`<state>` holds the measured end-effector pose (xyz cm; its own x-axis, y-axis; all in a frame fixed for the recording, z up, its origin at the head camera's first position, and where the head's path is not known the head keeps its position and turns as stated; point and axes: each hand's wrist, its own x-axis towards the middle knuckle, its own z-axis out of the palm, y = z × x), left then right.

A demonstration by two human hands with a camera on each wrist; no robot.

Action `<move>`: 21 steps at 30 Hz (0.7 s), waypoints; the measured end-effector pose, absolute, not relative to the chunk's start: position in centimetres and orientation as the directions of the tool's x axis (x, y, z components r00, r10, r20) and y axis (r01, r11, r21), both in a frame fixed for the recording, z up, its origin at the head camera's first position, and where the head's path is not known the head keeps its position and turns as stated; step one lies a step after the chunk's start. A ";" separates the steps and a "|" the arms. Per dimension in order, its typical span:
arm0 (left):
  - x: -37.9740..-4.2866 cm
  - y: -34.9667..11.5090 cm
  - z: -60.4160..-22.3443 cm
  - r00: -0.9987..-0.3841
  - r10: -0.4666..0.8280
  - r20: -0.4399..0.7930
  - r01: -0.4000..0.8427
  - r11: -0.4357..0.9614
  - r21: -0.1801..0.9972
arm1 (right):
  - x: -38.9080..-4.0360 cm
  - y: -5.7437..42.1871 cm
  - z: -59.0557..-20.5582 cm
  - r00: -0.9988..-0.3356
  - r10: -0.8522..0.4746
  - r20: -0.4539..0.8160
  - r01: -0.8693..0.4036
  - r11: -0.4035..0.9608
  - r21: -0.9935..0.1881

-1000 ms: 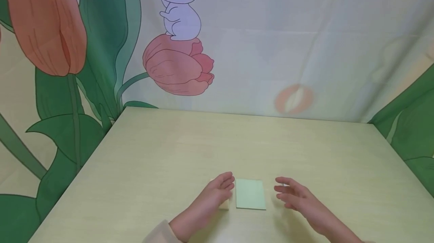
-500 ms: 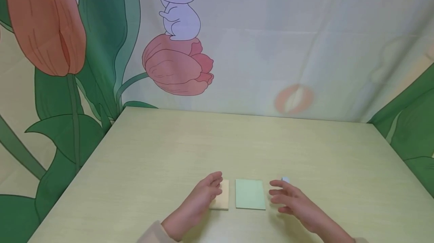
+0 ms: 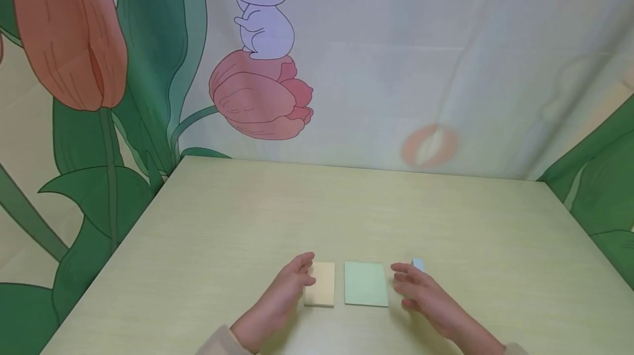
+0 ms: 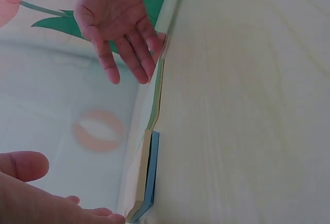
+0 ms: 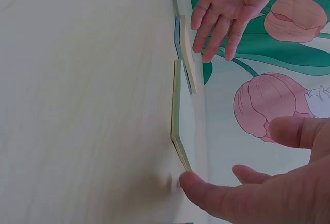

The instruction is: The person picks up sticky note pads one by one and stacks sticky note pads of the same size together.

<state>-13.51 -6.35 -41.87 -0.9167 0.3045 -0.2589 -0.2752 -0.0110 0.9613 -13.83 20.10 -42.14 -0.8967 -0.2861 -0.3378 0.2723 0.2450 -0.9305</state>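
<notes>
Two thin rectangular pads lie flat, side by side with a narrow gap: a cream pad (image 3: 321,284) and a pale green pad (image 3: 366,284). In the left wrist view a blue layer (image 4: 153,167) shows beneath the cream one. My left hand (image 3: 278,295) is at the cream pad's left edge, fingers loosely extended; whether it touches I cannot tell. To the right of the green pad, my right hand (image 3: 431,297) is held with relaxed fingers and nothing in its grasp. Partly hidden behind it is a small light-blue object (image 3: 418,263), its kind unclear.
A pale wood-grain table (image 3: 247,206) carries the pads. Behind it hangs a cloth backdrop (image 3: 376,69) printed with tulips, leaves and a white rabbit, close along the far edge and the sides.
My left hand has moved left, uncovering most of the cream pad. My right hand has shifted slightly left, and more of the light-blue object shows. The pads have stayed put.
</notes>
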 end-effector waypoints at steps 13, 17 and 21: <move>-13.3 -3.9 -40.9 -0.925 0.328 -0.194 -0.219 -0.041 0.975 | -15.2 18.5 -42.5 -0.941 -0.152 -0.304 0.278 0.171 -0.945; -13.6 -2.5 -40.8 -0.917 0.339 -0.208 -0.236 -0.044 0.971 | -15.5 18.2 -42.6 -0.943 -0.137 -0.305 0.287 0.137 -0.948; -14.0 -1.4 -40.8 -0.911 0.341 -0.233 -0.270 -0.064 0.961 | -15.7 18.0 -42.6 -0.942 -0.119 -0.313 0.299 0.127 -0.946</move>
